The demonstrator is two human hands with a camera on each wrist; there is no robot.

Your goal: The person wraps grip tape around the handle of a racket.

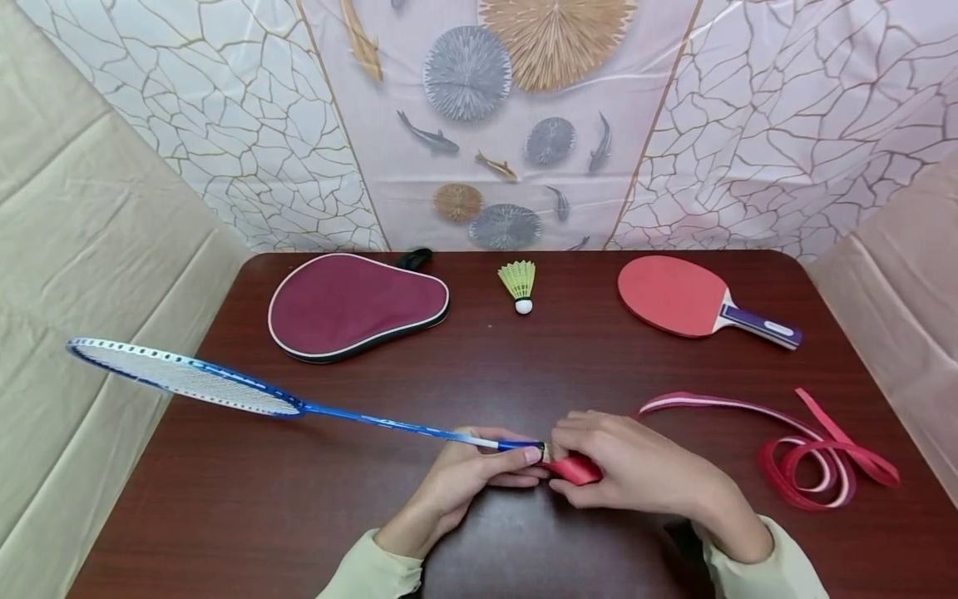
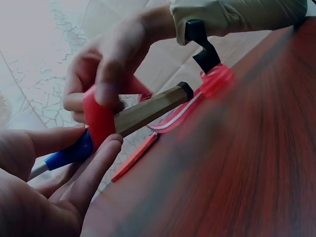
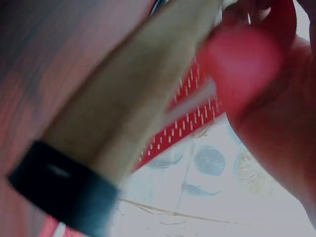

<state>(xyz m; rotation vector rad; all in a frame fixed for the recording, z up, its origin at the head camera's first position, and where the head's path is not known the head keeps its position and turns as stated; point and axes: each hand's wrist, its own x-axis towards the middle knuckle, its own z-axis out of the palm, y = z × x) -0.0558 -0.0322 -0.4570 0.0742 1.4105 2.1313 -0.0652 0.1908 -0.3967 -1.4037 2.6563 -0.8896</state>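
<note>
Two pale sleeves (image 1: 374, 570) enter at the bottom edge, nearest the head camera. From the left, the badminton racket (image 1: 374, 420) slants above the dark wooden table (image 1: 479, 358), its strung head out past the table's left edge. Behind it lies a maroon paddle case (image 1: 355, 304). The left hand (image 1: 475, 470) grips the racket where shaft meets handle, thumb on top. A yellow shuttlecock (image 1: 520, 284) lies farther back. Just beside the left hand, the right hand (image 1: 629, 462) pinches red tape (image 1: 580, 470) against the handle; the tape's loose length trails right into loops on the table, in front of a red table-tennis paddle (image 1: 669, 295).

The left wrist view shows what the right hand covers in the head view: a bare tan handle (image 2: 150, 109) with a dark end cap (image 2: 185, 91), and tape around its top, against the blue cone (image 2: 69, 150). Only the right wrist view shows perforations and a pale strip on the tape; that view is blurred, and its fingertips are hard to make out. Both wrist views leave out the racket's head.
</note>
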